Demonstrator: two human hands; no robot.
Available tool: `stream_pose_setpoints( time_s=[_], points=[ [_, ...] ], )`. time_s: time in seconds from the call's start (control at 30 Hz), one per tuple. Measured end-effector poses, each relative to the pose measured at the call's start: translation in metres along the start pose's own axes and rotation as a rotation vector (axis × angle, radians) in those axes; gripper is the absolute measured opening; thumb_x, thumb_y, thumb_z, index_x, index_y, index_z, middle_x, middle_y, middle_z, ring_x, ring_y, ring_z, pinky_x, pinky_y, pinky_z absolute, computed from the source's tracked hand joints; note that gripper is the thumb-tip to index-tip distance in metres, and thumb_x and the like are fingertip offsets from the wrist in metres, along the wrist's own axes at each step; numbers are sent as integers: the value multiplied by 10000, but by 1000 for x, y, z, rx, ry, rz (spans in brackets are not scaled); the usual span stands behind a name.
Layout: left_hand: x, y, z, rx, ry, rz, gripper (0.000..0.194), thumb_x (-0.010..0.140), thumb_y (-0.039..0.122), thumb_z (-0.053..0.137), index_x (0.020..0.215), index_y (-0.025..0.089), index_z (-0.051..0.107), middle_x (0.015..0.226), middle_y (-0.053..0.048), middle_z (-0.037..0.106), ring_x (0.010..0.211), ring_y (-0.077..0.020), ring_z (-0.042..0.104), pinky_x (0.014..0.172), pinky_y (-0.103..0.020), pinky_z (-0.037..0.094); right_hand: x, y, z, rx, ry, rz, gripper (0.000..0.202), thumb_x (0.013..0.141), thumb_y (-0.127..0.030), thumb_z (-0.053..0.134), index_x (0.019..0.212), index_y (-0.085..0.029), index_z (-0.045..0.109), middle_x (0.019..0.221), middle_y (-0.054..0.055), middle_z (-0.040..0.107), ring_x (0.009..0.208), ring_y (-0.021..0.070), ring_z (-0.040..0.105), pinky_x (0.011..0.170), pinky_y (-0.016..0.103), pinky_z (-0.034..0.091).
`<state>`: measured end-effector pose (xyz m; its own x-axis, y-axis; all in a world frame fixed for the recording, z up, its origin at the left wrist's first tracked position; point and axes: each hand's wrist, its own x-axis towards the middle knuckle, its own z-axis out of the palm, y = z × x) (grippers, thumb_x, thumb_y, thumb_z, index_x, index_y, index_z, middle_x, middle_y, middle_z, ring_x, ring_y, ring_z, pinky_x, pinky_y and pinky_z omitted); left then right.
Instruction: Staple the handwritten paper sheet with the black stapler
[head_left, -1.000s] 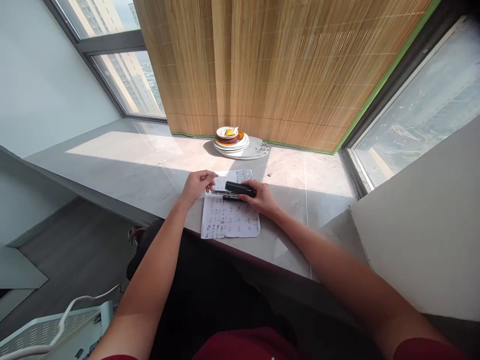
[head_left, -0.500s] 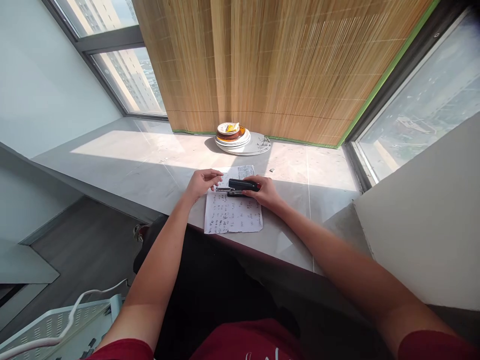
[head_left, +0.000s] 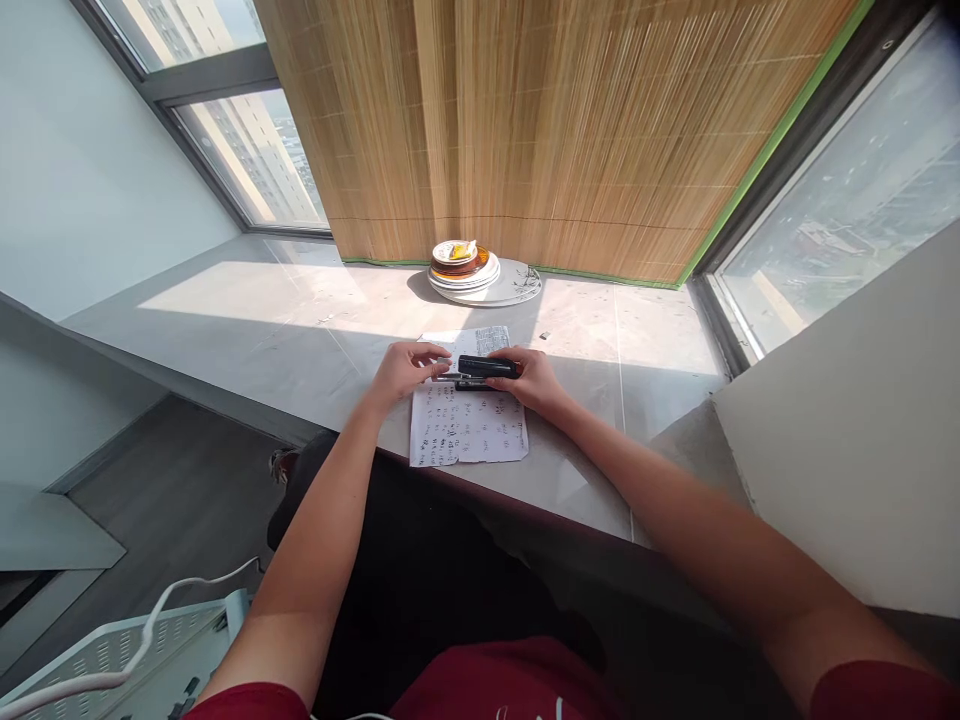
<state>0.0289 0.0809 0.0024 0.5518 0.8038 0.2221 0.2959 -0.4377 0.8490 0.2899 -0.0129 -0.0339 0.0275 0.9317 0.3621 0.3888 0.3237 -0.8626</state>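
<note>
While the right hand (head_left: 536,380) grips its rear end between thumb and fingers, the stapler (head_left: 480,367) lies crosswise over the upper half of a handwritten paper (head_left: 471,435). It has a glossy black top, a silver metal track jutting out toward the left, and a dark base beneath. At that metal end, the left hand (head_left: 405,372) has thumb and fingertips drawn close together; whether they pinch anything, I cannot tell. The paper's lower edge sits close to the front edge of the tiled ledge (head_left: 217,300), leaving little room nearer the body. Broad surface stretches leftward; beyond, stacked plates (head_left: 463,285) stand near the bamboo blind (head_left: 562,130), well apart from both hands.
</note>
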Motion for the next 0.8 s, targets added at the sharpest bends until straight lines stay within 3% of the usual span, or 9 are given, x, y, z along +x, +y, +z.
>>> stream_pose_setpoints(
  time_s=[0.1,0.17,0.3,0.4,0.8],
  points=[
    [0,-2,1,83,18,21,329,789,494,902,987,232,877,959,-80,830,729,-194,704,592,-312,507,0,0,0,17,2,4,324,749,-321,870,1053,-217,827,989,61,792,895,259,712,786,382,533],
    [0,-3,3,139,1,64,284,828,476,871,1013,261,875,1062,-79,835,873,-235,727,635,-327,518,0,1,0,6,0,7,320,755,-315,866,1059,-222,826,975,58,784,875,252,704,775,380,528],
    [1,-5,8,245,-76,213,208,881,462,829,968,276,862,1197,-73,814,1138,-291,694,903,-440,561,1,4,1,-7,-2,-5,330,744,-292,866,1065,-225,826,980,58,778,886,251,701,783,380,531],
    [3,-4,11,270,-82,277,212,858,475,853,908,269,857,1159,-78,815,1123,-301,692,1008,-500,534,1,4,1,-9,1,-10,329,739,-285,862,1059,-220,824,982,56,782,893,250,703,792,377,531],
    [6,-2,18,241,-65,266,210,825,484,877,894,286,873,1112,-66,830,1076,-299,699,968,-504,556,1,5,1,-22,-7,-7,326,741,-286,862,1060,-230,822,958,47,767,872,237,685,788,371,516]
  ],
)
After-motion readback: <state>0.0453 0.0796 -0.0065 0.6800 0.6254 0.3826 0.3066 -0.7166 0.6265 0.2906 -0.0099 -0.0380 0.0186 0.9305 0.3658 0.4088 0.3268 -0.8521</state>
